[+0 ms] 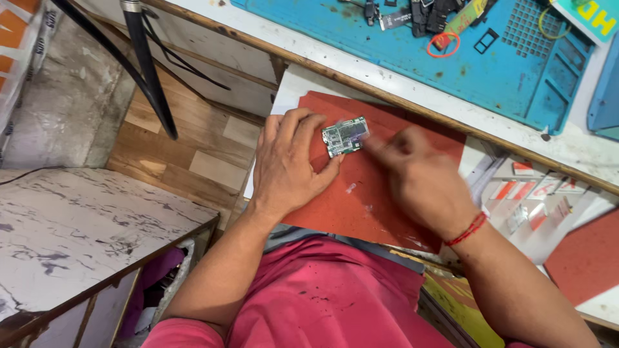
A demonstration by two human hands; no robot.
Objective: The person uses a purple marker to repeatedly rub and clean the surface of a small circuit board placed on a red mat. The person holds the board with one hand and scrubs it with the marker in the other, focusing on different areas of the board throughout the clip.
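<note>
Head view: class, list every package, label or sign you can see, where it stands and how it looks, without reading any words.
Small packets: right of the red mat, flat, white with red patches.
Printed card: top right corner, teal with yellow lettering.
Strip label: on the blue work mat, narrow, yellow-green.
No screens in view.

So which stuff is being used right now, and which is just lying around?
In use: small green circuit board, left hand, right hand, red mat.
Lying about: blue work mat, small red-and-white packets, marble-topped table.
</note>
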